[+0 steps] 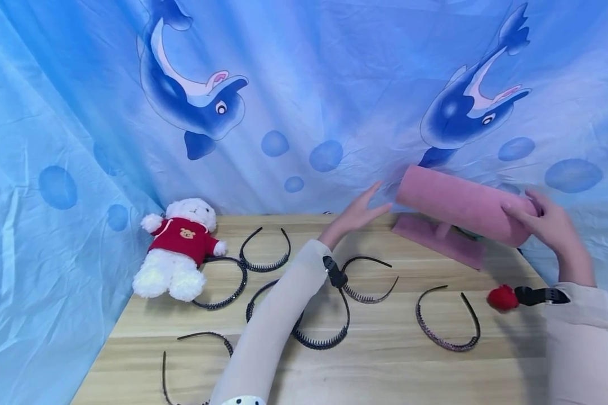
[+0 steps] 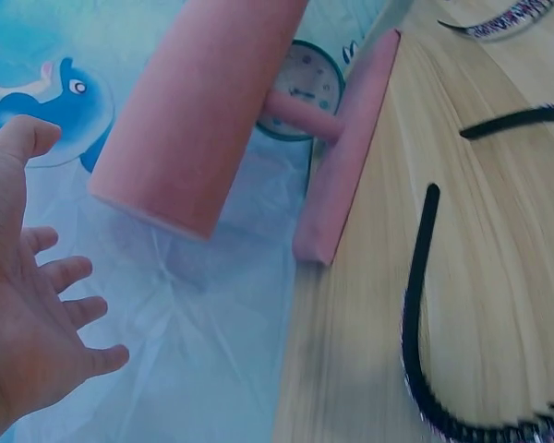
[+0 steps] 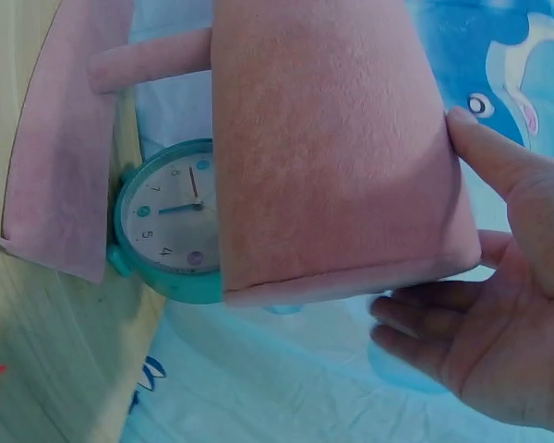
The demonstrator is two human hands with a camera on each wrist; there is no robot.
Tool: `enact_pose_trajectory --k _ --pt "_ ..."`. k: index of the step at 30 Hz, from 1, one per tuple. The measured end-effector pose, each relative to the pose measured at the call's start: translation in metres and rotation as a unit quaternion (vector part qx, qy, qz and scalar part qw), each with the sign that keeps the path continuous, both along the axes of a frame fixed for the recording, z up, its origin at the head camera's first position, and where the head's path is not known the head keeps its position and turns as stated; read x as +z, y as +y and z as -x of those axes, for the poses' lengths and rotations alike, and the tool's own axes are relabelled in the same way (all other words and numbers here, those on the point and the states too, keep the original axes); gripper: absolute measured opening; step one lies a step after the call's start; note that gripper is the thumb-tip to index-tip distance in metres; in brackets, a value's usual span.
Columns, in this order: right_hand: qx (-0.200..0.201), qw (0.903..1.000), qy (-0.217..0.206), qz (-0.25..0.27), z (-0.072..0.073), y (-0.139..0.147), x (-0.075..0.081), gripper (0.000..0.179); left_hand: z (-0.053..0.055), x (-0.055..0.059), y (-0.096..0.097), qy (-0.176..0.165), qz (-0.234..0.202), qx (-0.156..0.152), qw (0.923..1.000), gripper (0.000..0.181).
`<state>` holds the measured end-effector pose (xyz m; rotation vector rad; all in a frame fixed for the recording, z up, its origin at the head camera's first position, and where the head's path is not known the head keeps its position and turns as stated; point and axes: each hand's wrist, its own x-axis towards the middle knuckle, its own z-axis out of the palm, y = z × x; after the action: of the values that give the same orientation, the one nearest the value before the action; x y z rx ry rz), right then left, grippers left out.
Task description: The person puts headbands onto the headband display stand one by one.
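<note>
A pink velvety headband stand (image 1: 458, 203), a thick horizontal cylinder on a short post and flat base (image 1: 425, 237), stands at the back right of the table. My right hand (image 1: 557, 225) grips the cylinder's right end, thumb on its upper side; in the right wrist view the other fingers (image 3: 420, 318) curl at the end face, partly hidden behind it. Off the cylinder's left end, my left hand (image 1: 356, 215) reaches out with fingers spread, touching nothing. Several toothed headbands lie on the table, among them a dark one (image 1: 321, 344) below the left forearm and a glittery one (image 1: 448, 345) further right.
Behind the stand is a teal round clock (image 3: 157, 272), partly covered by the cylinder. A white plush toy in a red sweater (image 1: 182, 242) sits at the back left. A fuzzy red object (image 1: 503, 297) lies near the right wrist. A blue dolphin curtain (image 1: 294, 84) hangs behind the table.
</note>
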<state>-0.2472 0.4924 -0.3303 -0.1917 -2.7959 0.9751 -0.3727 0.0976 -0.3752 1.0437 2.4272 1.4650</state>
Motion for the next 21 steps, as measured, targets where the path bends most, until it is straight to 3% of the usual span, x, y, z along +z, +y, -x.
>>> enact_pose_trajectory --k 5,9,14,21 --pt "-0.015 0.9987 -0.01 0.048 -0.004 0.003 -0.007 0.086 0.005 0.001 0.014 -0.043 -0.023 -0.021 0.9986 0.08" --pt "-0.02 0.9986 0.003 0.049 -0.007 0.003 -0.012 0.081 0.008 -0.001 0.023 -0.074 -0.019 -0.026 0.9968 0.083" --pt "-0.023 0.9988 -0.01 0.043 -0.008 0.006 -0.01 0.081 0.009 0.001 0.025 -0.082 -0.002 -0.028 0.9962 0.086" --pt "-0.024 0.9989 -0.028 0.029 -0.005 0.011 -0.006 0.081 0.011 0.007 0.024 -0.099 -0.016 -0.041 0.9941 0.086"
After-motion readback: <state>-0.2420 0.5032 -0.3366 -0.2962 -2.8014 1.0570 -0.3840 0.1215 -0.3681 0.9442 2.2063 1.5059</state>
